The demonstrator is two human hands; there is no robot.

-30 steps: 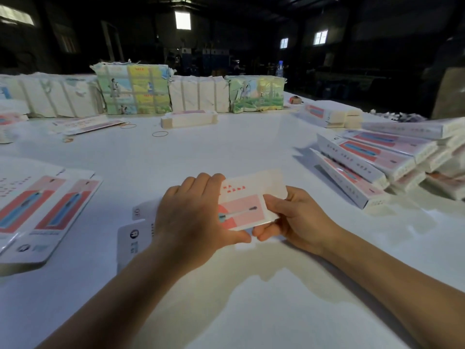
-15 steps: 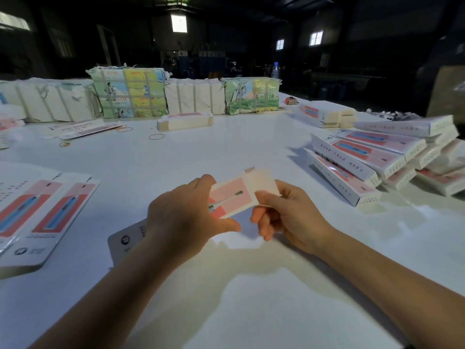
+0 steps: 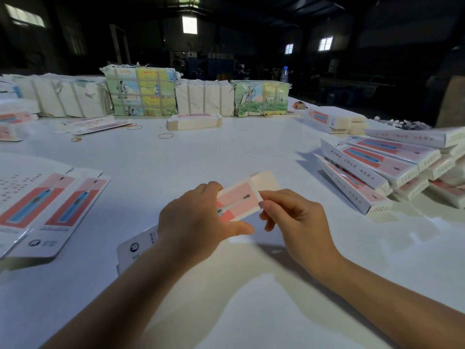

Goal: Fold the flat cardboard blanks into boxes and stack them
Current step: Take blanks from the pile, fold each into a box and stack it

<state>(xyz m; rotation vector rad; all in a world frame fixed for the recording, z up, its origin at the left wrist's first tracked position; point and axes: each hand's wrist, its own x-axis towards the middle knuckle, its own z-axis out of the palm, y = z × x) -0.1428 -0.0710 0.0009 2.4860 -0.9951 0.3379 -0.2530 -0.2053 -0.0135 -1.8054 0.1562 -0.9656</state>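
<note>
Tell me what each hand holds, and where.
Both hold one cardboard blank: left hand grips its middle, right hand pinches the end by the flap.

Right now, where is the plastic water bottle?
In the head view the water bottle stands far back on the right side, behind the right end of the row of wrapped bundles, just past the green-printed one, against the dark background.

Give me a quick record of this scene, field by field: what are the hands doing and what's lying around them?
Left hand: grips the carton's middle
Right hand: pinches the carton's far end
Carton: pink and white, held above the table, end flap open
Flat blanks: laid out on the left
Folded boxes: stacked on the right
Table: white
Rubber bands: loose, farther back
</note>
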